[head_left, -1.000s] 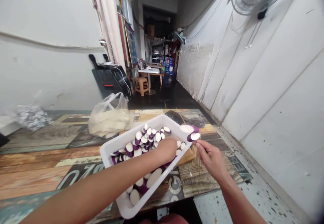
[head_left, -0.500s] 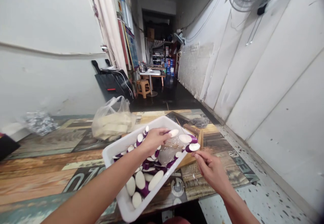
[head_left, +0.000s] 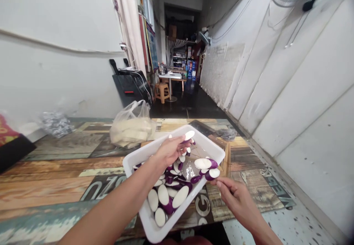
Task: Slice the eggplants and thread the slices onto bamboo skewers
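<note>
My left hand (head_left: 169, 152) is over the far part of a white plastic tub (head_left: 147, 228), its fingers closed on a slant-cut eggplant piece (head_left: 189, 135) with white flesh and purple skin. At the tub's right side, my right hand (head_left: 235, 194) pinches the end of a thin skewer. Pieces of eggplant (head_left: 202, 163) sit at the skewer's far end, above the tub's right rim. More cut eggplant (head_left: 165, 195) fills the near and left parts of the tub. Some liquid shows in the tub, right of my left hand. My left fingers partly hide the pieces beneath.
A clear bag of pale pieces (head_left: 132, 128) stands behind the tub to the left. Loose skewers (head_left: 227, 158) lie right of the tub, with a crumpled grey plastic bag (head_left: 226, 134) beyond. The wood-patterned table (head_left: 52, 186) ends near my body.
The view has shifted, moving the scene rightward. My left hand has turned and lifted the eggplant piece slightly toward the tub's far rim. My right hand still holds the skewer.
</note>
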A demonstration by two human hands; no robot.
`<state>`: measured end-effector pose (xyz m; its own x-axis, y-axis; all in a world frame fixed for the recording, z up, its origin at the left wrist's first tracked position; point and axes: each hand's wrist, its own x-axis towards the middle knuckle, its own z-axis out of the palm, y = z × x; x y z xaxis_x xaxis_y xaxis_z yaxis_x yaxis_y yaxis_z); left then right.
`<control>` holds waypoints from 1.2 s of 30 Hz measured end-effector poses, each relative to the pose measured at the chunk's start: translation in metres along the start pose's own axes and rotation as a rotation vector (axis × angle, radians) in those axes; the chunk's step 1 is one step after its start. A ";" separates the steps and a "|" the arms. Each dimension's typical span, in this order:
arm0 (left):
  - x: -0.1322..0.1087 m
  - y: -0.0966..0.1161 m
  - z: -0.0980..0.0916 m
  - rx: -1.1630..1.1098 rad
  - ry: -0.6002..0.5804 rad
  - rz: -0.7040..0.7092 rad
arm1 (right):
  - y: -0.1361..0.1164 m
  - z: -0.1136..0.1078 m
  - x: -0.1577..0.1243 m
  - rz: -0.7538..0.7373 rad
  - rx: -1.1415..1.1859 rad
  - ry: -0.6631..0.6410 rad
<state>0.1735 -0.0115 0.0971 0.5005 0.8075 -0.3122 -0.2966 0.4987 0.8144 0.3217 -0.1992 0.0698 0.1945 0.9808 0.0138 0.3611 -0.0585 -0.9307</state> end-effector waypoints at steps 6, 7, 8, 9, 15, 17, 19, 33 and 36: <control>0.001 -0.002 -0.001 -0.014 0.012 -0.017 | 0.002 0.002 -0.002 0.007 0.014 0.014; 0.001 -0.002 -0.001 -0.017 0.015 -0.024 | 0.002 0.002 -0.002 0.006 0.017 0.014; 0.001 -0.003 -0.001 -0.022 0.019 -0.029 | 0.003 0.002 -0.003 0.006 0.021 0.012; 0.001 -0.003 -0.001 -0.028 0.024 -0.031 | 0.003 0.002 -0.003 0.007 0.024 0.009; 0.000 -0.003 0.001 -0.070 0.027 -0.056 | 0.002 0.001 -0.004 -0.010 -0.008 0.006; -0.001 -0.003 0.001 -0.087 0.026 -0.064 | 0.000 0.001 -0.004 -0.023 -0.021 0.008; -0.001 -0.002 0.001 -0.095 0.020 -0.065 | -0.001 0.001 -0.004 -0.028 -0.026 0.007; -0.003 -0.007 0.003 -0.017 -0.050 -0.049 | -0.008 -0.007 -0.007 -0.018 -0.045 -0.044; -0.005 -0.008 0.005 -0.007 -0.090 -0.046 | -0.005 -0.008 -0.005 -0.013 -0.026 -0.041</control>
<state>0.1772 -0.0212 0.0949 0.5846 0.7524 -0.3034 -0.2771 0.5367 0.7970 0.3264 -0.2050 0.0778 0.1526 0.9882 0.0109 0.3875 -0.0496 -0.9205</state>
